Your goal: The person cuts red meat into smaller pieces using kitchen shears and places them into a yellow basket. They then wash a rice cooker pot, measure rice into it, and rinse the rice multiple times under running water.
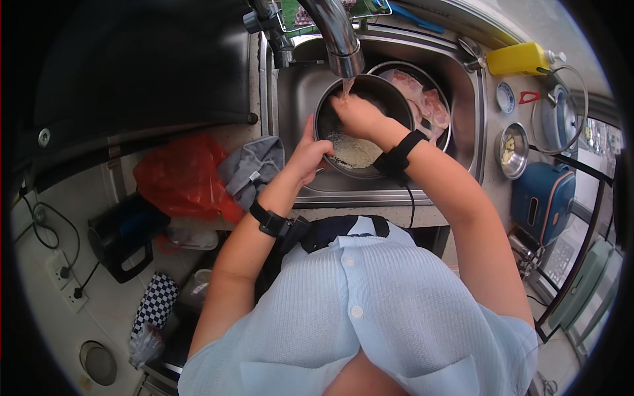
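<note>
A dark-lined round metal pot [359, 152] with pale rice grains [354, 148] at its near side is held in the stainless-steel sink. My left hand [309, 157] grips its left rim, the thumb over the edge. Inside the pot is my right hand [360, 116], under a stream of water [348, 85] from the chrome faucet [345, 54]. Its fingers are bent and partly hidden, so I cannot tell whether they hold grains. Behind the pot, partly covered by it, a metal bowl [448, 116] contains raw meat pieces, apparently poultry [421, 101].
The sink rim [366, 199] borders the counter. On the left lie a grey cloth [255, 166], a red plastic bag [183, 175] and a black electric kettle [124, 237]. To the right are a yellow pump bottle [517, 59], a small bowl of peeled garlic [514, 151] and a blue appliance [542, 203].
</note>
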Available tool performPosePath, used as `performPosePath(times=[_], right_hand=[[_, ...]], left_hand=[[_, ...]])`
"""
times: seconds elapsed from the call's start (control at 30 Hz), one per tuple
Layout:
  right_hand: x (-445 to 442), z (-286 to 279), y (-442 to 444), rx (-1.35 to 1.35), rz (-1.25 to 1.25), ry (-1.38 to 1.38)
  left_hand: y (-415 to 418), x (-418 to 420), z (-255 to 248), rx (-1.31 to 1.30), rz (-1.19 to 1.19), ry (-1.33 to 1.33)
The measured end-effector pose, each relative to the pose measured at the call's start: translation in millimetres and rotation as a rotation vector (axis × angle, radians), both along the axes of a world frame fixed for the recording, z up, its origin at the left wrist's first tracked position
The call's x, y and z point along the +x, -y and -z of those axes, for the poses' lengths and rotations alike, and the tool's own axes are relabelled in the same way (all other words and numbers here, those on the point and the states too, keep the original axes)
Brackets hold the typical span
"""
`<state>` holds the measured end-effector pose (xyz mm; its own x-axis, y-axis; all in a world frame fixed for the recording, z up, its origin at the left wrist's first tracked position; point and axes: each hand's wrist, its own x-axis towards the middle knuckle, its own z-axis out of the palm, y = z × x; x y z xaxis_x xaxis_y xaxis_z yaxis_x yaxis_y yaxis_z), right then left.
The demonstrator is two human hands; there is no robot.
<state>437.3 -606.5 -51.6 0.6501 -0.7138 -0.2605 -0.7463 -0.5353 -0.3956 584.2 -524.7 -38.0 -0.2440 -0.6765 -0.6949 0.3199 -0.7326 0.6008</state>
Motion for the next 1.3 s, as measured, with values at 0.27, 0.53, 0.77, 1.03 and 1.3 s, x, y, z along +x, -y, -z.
performPosePath(times=[0.27, 0.53, 0.77, 1.03, 1.3], right_hand=[[-1, -8, -23, 0.308, -0.456, -0.317], [-27, 13, -11, 0.322, 0.111, -0.279], [4, 16, -39, 0.417, 0.025, 0.164], [-12, 24, -19, 0.269, -0.033, -0.282], [7, 21, -20, 0.221, -0.22, 0.046]], left_hand=[[-3, 9, 1, 0.014, -0.016, -0.019], [-9, 3, 2, -0.043, -0.115, 0.032], [-7, 2, 4, 0.026, -0.136, -0.003], [-6, 6, 0, 0.023, -0.205, 0.003], [-12, 10, 22, -0.006, -0.148, -0.01]])
